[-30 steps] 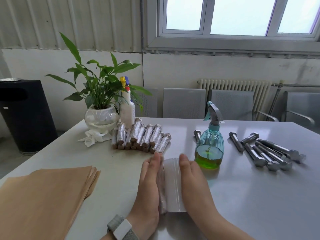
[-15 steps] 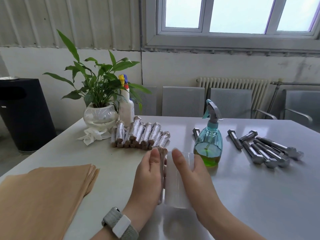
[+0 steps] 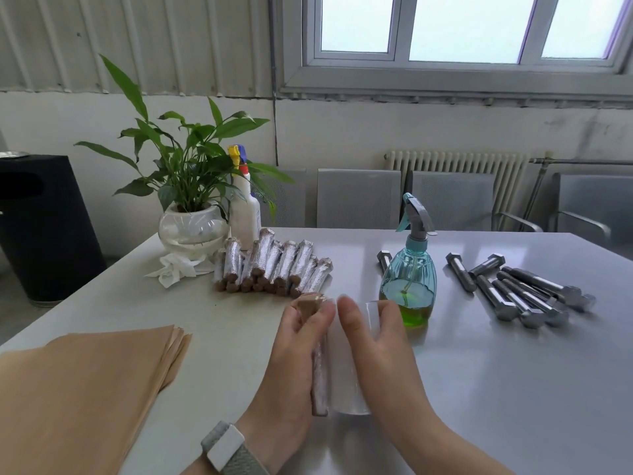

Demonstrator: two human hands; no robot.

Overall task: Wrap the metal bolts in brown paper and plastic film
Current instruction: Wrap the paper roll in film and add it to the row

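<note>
My left hand [image 3: 294, 351] grips a bolt wrapped in brown paper and film [image 3: 320, 378], its paper end sticking out past my fingertips. My right hand [image 3: 376, 351] holds the roll of clear plastic film [image 3: 346, 382] right beside it, fingers over the top of the roll. A pile of several wrapped bolts [image 3: 274, 265] lies behind my hands. Several bare metal bolts [image 3: 520, 293] lie at the right of the grey table [image 3: 496, 389]. A stack of brown paper sheets [image 3: 78, 382] lies at the left.
A teal spray bottle with green liquid [image 3: 409, 272] stands just behind my right hand. A potted plant [image 3: 191, 214], a white spray bottle [image 3: 244, 210] and a crumpled tissue [image 3: 174, 270] are at the back left. Chairs stand past the far edge.
Both hands have moved forward along the table with the wrapped bolt and the film roll. My left hand went from lying flat beside the bolt to curling around it.
</note>
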